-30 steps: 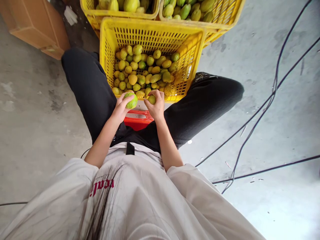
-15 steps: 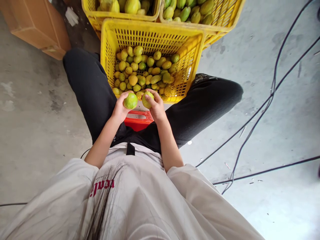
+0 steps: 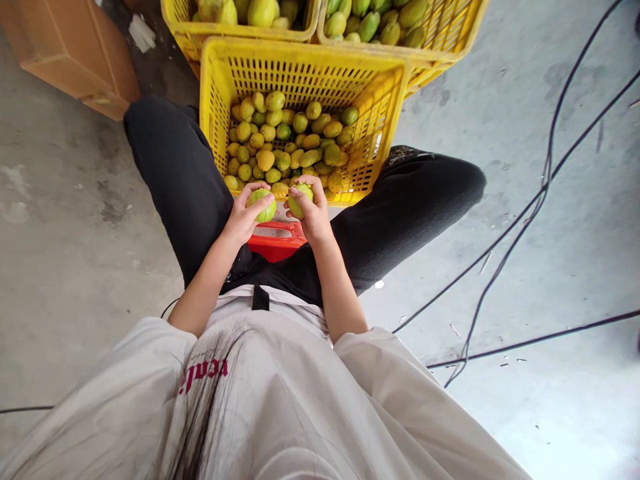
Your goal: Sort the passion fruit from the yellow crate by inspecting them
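Note:
My left hand [image 3: 241, 219] is wrapped round a yellow-green lemon [image 3: 266, 207], the thumb lying across its top. In my right hand [image 3: 316, 219] I hold a second yellow-green lemon [image 3: 299, 205], with thumb and fingers curled about it. Both hands are side by side between my knees, a small gap between the two fruits. Just beyond them stands a yellow slatted crate [image 3: 310, 57], and loose yellow and green lemons [image 3: 265, 160] cover its bottom. The hands hide part of the crate's near rim.
Behind are two more yellow crates, left [image 3: 240, 28] and right [image 3: 453, 47], holding green and yellow fruit. A cardboard box [image 3: 75, 60] stands at the upper left. Red plastic [image 3: 275, 247] shows between my legs. Black cables [image 3: 520, 220] cross the concrete floor at right.
My left thumb has moved across the front of its lemon, and the left fruit has turned in the fingers. The right hand's grip has shifted slightly. Both lemons stay held.

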{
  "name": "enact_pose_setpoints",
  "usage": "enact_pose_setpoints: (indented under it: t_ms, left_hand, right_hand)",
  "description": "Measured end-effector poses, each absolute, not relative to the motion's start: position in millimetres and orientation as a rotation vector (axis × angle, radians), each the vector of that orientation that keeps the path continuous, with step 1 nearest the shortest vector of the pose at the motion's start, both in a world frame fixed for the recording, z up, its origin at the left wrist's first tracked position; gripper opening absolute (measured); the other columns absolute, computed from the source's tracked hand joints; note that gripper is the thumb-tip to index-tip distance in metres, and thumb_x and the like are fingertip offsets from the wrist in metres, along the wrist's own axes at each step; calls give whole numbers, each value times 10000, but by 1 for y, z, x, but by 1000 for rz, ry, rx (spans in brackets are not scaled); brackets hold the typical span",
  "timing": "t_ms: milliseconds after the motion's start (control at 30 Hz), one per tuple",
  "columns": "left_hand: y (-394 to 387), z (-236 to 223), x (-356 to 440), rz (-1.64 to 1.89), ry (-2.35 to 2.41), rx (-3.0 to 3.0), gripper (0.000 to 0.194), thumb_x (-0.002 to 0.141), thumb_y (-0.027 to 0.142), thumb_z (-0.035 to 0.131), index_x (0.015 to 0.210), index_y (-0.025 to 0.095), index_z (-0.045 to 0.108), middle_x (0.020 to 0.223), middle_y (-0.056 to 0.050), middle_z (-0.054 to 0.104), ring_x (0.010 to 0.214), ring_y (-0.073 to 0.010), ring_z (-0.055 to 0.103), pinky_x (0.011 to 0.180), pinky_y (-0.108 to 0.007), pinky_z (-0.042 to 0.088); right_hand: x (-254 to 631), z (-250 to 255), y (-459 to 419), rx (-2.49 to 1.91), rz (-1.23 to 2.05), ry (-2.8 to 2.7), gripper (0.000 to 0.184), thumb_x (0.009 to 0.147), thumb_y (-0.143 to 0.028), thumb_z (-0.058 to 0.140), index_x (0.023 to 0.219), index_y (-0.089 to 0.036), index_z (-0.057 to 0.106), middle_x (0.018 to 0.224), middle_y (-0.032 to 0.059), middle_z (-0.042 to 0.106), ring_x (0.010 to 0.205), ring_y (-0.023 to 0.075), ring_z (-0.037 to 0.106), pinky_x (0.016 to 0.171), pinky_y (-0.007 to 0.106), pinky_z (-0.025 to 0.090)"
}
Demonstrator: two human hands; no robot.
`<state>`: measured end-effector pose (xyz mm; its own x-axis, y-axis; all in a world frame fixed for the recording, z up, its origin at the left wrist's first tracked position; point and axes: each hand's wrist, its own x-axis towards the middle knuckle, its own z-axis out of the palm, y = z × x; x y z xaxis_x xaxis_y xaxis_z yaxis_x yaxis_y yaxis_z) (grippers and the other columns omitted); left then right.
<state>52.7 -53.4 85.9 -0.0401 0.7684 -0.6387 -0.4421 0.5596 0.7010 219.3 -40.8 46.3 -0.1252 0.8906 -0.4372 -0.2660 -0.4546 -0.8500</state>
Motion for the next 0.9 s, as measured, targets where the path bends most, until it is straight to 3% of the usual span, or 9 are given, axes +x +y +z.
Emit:
enact_pose_setpoints:
  t_ms: [100,367,467,600,733,900]
  left_hand:
    - [-54,87,54,995,1304,365,468,665,353,1045,955,265,688,894,34,744,794,-141,741,735,-255,617]
    - [-57,76,56,997,1439,497,410,679,281,1035,922,237,708,939,10,759,939,-164,752,873,-256,590]
    - [-55,70,54,1017,1432,387,306,800,327,970,950,245,717,961,4,762,953,-164,747,839,-245,592]
    - [-52,69,52,1035,1313,226,99,962,311,760,1030,241,743,1020,-14,784,915,-162,747,728,-237,575]
    - [-53,69,51,1050,1260,349,315,866,352,905,1106,247,730,1068,-23,800,965,-174,780,833,-259,596]
    - [-56,65,49,1076,1280,378,482,695,386,1033,1015,248,699,911,28,732,847,-146,762,807,-255,607]
  right_hand:
    - [219,47,-41,-1288,1676,-769,516,826,-641,919,1094,-330,607,986,-44,666,718,126,701,541,218,549]
    - [220,38,-41,-1357,1614,-821,457,832,-574,919,1087,-320,637,987,-33,683,741,136,688,567,237,559]
    - [219,32,-40,-1391,1611,-760,474,853,-633,889,1089,-321,620,997,-30,676,764,142,700,579,234,565]
    - [218,31,-37,-1302,1702,-588,487,912,-707,809,1104,-322,581,1036,-16,722,915,184,753,685,260,631]
    - [218,42,-38,-1183,1775,-522,526,851,-633,915,1089,-328,559,984,-22,720,944,206,765,750,288,659]
    - [219,56,-40,-1159,1785,-548,596,744,-563,1014,1042,-331,553,916,-57,626,775,154,670,621,241,627]
